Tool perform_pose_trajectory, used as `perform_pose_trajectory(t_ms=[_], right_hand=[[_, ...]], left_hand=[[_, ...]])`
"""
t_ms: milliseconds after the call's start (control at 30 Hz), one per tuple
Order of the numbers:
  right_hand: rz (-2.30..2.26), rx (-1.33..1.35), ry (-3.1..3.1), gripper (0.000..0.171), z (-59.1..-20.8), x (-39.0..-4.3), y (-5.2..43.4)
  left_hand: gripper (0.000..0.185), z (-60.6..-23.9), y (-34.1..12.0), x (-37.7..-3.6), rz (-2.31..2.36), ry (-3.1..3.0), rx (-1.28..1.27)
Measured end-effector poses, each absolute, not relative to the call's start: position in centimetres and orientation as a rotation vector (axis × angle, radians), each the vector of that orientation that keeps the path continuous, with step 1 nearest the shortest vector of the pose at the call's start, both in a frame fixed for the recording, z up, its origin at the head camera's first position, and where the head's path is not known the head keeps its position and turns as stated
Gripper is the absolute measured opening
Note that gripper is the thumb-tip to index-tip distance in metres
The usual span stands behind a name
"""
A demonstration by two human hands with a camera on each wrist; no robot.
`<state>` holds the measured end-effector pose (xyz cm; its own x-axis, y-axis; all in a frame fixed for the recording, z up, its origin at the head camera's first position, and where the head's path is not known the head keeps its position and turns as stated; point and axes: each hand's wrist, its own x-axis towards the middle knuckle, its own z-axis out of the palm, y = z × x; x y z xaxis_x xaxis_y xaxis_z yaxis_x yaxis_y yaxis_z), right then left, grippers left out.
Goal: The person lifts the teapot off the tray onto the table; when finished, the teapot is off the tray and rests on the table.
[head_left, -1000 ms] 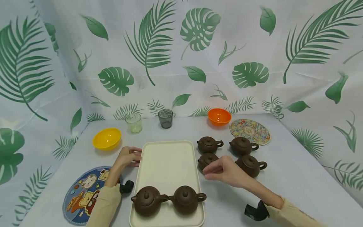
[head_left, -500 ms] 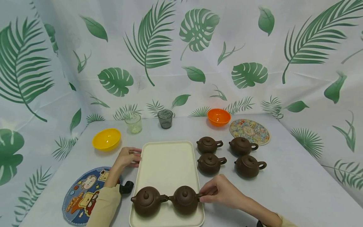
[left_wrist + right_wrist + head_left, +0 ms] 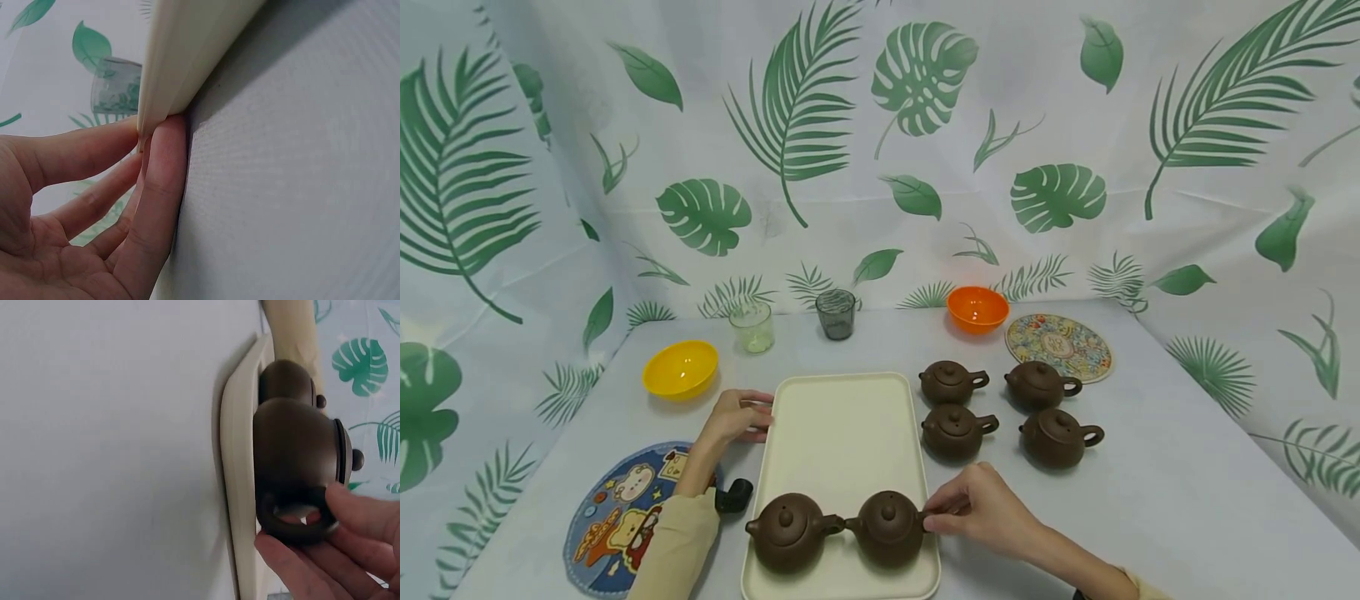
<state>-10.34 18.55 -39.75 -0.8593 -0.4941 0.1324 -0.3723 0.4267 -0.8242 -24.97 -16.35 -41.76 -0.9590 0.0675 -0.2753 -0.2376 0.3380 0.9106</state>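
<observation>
Teapots: two stand on the tray (image 3: 842,433), four (image 3: 955,430) wait on the counter, as right hand (image 3: 981,510) pinches the right teapot's (image 3: 889,528) handle and left hand (image 3: 737,414) grips the tray's edge.

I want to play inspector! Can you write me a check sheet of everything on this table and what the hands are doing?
Surface: table under a white cloth with green leaves.
Job's things: cream tray holding two brown teapots; right teapot, left teapot.
Clutter: four more teapots beside the tray, yellow bowl, orange bowl, two glasses, two round mats.
Hands: right hand pinches the right teapot's handle; left hand holds the tray's left edge.
Cables: nothing seen.
Surroundings: leaf-print curtain behind.
</observation>
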Motion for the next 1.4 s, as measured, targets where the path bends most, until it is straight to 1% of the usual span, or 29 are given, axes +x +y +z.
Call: perform_pose_trajectory(t_ms=[133, 267, 367, 667, 800, 967, 1133, 1400], right_hand=[[-1.43, -0.847, 2.586, 0.008, -40.1, -10.2, 18.6], [-1.518, -0.933, 2.554, 0.011, -40.2, -10.3, 19.1], [-1.582, -0.946, 2.503, 0.015, -39.9, -10.4, 20.2], [-1.542, -1.037, 2.512, 0.013, -38.7, -10.6, 26.8], [-1.564, -1.074, 2.477, 0.017, -39.0, -10.4, 30.5], [-1.564, -1.052, 2.489, 0.025, -39.4, -9.8, 34.6], [-1.518, -0.973, 2.579, 0.027, -40.1, -9.4, 37.7], [-1.513, -0.885, 2.625, 0.029, -40.9, -9.1, 39.8]], left_hand=[[0.04, -41.8, -16.3, -25.0, 1.657, 2.343, -0.152], [0.04, -41.9, -16.2, -25.1, 1.653, 2.35, -0.165], [0.04, -42.0, -16.2, -25.1, 1.649, 2.36, -0.171], [0.04, -42.0, -16.4, -25.2, 1.651, 2.358, -0.164], [0.04, -42.0, -16.3, -25.3, 1.638, 2.368, -0.166], [0.04, -41.9, -16.3, -25.3, 1.633, 2.372, -0.172], [0.04, -41.9, -16.3, -25.2, 1.639, 2.368, -0.179], [0.04, -42.0, -16.3, -25.2, 1.64, 2.365, -0.182]])
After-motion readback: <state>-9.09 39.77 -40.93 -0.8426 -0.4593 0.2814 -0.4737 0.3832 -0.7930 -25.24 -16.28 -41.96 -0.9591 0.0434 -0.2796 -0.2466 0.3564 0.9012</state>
